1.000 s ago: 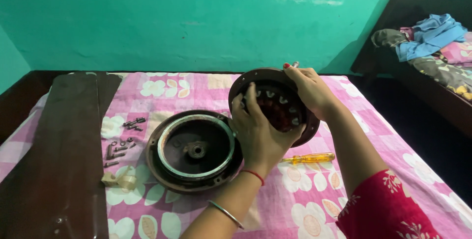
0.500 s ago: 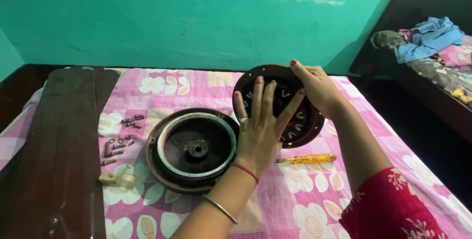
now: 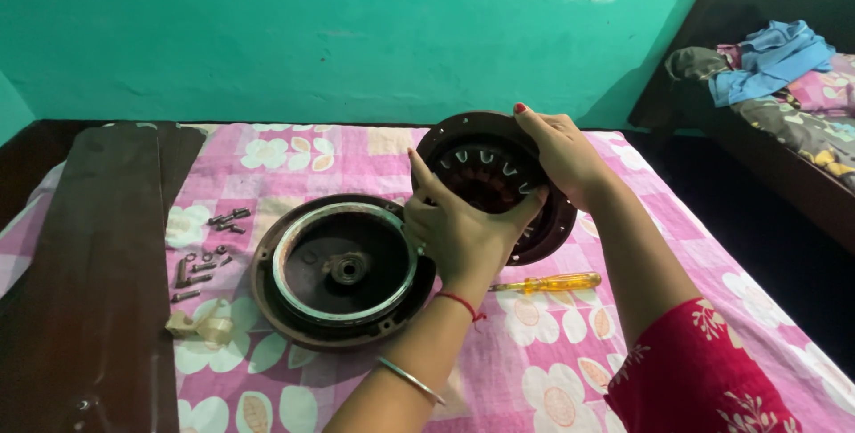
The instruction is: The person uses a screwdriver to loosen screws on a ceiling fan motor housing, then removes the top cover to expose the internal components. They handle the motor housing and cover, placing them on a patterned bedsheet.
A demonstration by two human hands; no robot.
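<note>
Stator assembly (image 3: 488,175) of a ceiling fan motor, round, dark brown, tilted up on edge with its ring of copper windings facing the camera, held above the bedsheet between both hands. Left hand (image 3: 459,232) clasps its lower left rim, fingers curled over the front edge, thumb up along the side. Right hand (image 3: 563,152) grips the upper right rim from behind, fingers wrapped over the top. Lower right edge of the stator hangs just above the sheet, near a yellow-handled screwdriver (image 3: 548,283) lying flat on the sheet.

Just left of the held part, a fan motor cover (image 3: 334,271) lies flat, open side up, silver inner ring and central bearing hub visible; left wrist passes over its right edge. Further left, loose bolts and screws (image 3: 209,250) scattered on the sheet, well apart from the hands, with a wad of tape or paper (image 3: 200,326) below them. Dark brown fan blades (image 3: 93,255) lie along the left side. Everything sits on a pink floral bedsheet (image 3: 552,371). Teal wall (image 3: 356,32) behind. Second bed (image 3: 784,85) at far right with piled clothes.
</note>
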